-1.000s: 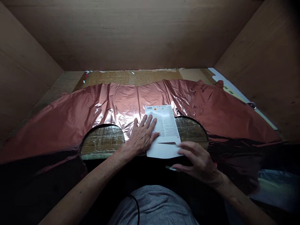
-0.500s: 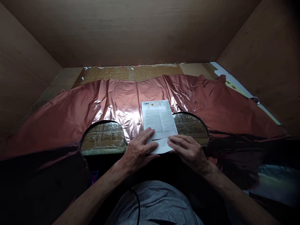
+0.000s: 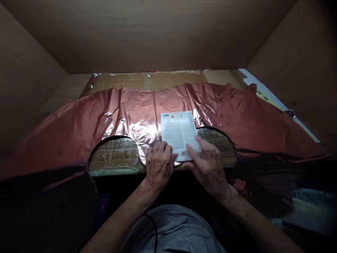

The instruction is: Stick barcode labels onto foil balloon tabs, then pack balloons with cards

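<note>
Right now both hands are down on a white printed card (image 3: 179, 135) that lies flat over a sheet of shiny copper foil (image 3: 131, 116) spread across the workbench (image 3: 116, 158). The left hand (image 3: 158, 165) rests on the card's near left corner with its fingers curled under, knuckles up, seemingly pinning that corner against the foil so it cannot slide. The right hand (image 3: 207, 165) lies on the near right part with its fingers stretched out flat and the forefinger pointing far and left across the print; it grips nothing, only presses. The card's near edge sits between the two hands, close to the near rim of the bench, while its far end with the barcode lies free on the foil, beyond the fingertips. Whether the near strip of the card is folded under is hard to tell, since the hands cover it. Two rounded cut-outs in the foil, one left and one right of the card, show bare bench through them. Plain brown boards (image 3: 158, 35) wall in the bench on the left, right and far sides, and the person's grey shirt (image 3: 171, 228) fills the near edge of the view.
</note>
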